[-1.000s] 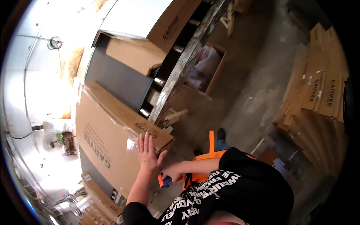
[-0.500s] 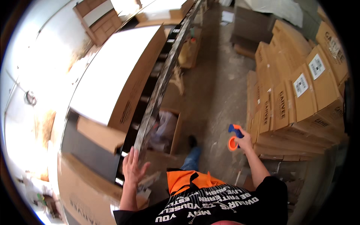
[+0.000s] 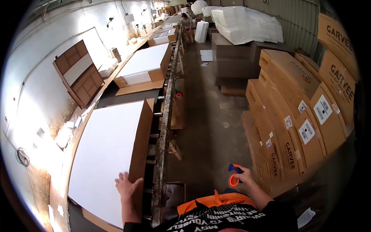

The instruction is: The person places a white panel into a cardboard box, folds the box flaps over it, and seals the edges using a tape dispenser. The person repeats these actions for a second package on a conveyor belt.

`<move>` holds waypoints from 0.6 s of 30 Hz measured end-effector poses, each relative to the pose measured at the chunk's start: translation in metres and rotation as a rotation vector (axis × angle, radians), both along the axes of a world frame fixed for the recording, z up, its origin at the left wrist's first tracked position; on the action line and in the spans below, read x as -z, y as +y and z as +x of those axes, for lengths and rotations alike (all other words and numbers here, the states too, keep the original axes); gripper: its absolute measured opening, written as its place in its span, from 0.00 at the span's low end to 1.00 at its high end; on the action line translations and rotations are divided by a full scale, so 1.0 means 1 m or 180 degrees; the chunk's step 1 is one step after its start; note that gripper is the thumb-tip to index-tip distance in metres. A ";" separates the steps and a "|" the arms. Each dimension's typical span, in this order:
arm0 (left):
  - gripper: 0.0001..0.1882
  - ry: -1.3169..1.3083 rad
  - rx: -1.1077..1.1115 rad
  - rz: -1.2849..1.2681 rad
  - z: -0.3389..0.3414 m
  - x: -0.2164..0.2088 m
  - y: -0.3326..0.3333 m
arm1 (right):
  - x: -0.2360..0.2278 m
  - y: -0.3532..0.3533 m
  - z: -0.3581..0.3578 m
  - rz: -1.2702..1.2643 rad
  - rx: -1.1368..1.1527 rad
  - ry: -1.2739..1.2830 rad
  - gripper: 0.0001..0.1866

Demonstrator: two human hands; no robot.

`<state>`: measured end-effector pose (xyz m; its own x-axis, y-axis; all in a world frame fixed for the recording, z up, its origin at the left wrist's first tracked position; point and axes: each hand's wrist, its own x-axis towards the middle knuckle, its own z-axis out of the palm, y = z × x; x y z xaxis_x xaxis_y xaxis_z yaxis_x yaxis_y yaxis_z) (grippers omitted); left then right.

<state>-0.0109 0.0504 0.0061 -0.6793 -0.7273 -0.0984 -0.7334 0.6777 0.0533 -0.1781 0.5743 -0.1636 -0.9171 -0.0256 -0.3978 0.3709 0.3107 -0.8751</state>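
Note:
My right hand (image 3: 245,176) is wrapped round a blue and orange tape dispenser (image 3: 234,168), held out over the floor to the right of the conveyor. My left hand (image 3: 128,188), fingers spread, is at the near right part of a large white panel (image 3: 102,143). Whether its palm touches the panel I cannot tell. The panel lies in an open cardboard carton (image 3: 140,149) on the conveyor, and one carton wall stands up along its right side.
Another open carton (image 3: 156,75) with white contents lies farther along the conveyor (image 3: 164,150), whose worn rail edges the aisle. Stacked closed cartons (image 3: 286,127) flank the right. A person (image 3: 186,23) stands far up the line. Wrapped white bundles (image 3: 247,25) sit beyond dark boxes.
The view has lifted, showing more of the line ahead. My left hand has gone from beside the conveyor rail to over the white panel. The tape dispenser stays in my right hand.

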 end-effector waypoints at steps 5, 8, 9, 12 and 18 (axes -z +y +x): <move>0.52 -0.0368 -0.0317 0.0085 0.008 -0.020 0.019 | -0.017 -0.087 -0.089 -0.0758 -0.0353 0.0068 0.34; 0.50 -0.0286 -0.0428 -0.0155 0.014 -0.013 0.023 | -0.035 -0.149 -0.150 -0.1308 -0.0324 0.0114 0.34; 0.50 -0.0368 -0.0568 -0.0137 0.013 -0.015 0.025 | -0.033 -0.176 -0.177 -0.1471 -0.0052 0.0150 0.33; 0.46 -0.0179 -0.0879 0.0127 -0.004 -0.023 0.029 | -0.033 -0.265 -0.280 -0.2451 -0.0392 0.0306 0.26; 0.41 0.0221 -0.1829 -0.0279 -0.013 -0.005 0.041 | -0.055 -0.473 -0.438 -0.1812 -0.0714 -0.0130 0.41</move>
<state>-0.0235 0.0911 0.0108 -0.1762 -0.9843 0.0094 -0.9814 0.1764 0.0759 -0.6162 0.1014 -0.1084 -0.8491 -0.4352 -0.2995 0.3872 -0.1270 -0.9132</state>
